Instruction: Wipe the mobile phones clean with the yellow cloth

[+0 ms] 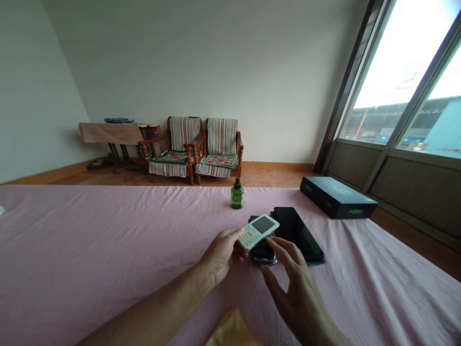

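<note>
My left hand (pixel 224 250) grips a white keypad mobile phone (pixel 256 232) by its lower left end, with the small screen facing up. My right hand (pixel 293 271) is beside it, thumb and fingers apart, the fingertips near the phone's lower right edge. Below the white phone lies a dark phone (pixel 264 254), or a small pile of them, partly hidden by it and by my right fingers. Just right of that is a black tablet (pixel 298 233), resting on something dark.
A green bottle with a black cap (pixel 236 196) stands behind the phones on the pink sheet (pixel 108 250). Far right is a black box (pixel 336 197). Yellow cloth (pixel 233 329) lies at the near edge. Two chairs (pixel 219 149) and a covered table (pixel 111 133) stand by the wall.
</note>
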The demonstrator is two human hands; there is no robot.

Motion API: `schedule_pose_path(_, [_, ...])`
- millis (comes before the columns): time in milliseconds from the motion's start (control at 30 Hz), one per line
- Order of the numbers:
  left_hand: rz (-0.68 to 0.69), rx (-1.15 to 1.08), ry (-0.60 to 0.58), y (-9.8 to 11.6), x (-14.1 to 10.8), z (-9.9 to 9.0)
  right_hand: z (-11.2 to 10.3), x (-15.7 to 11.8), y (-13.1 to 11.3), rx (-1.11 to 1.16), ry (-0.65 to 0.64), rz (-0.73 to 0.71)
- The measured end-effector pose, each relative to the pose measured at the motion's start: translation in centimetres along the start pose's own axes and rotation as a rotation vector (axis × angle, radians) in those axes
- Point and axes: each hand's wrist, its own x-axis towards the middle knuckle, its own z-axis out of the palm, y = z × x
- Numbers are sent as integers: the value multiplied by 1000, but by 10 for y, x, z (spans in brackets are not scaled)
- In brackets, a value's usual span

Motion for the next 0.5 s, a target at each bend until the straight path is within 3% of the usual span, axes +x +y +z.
schedule_pose_path(100, [1,-40,54,1,-5,-7,-4,2,2,-24,36,8])
schedule_pose_path(200, [23,-59,141,5,-14,-26,-8,3,6,-55,58,22])
schedule_pose_path(500, [117,-19,536,37,-48,-138,-2,0,10,-77,56,-25])
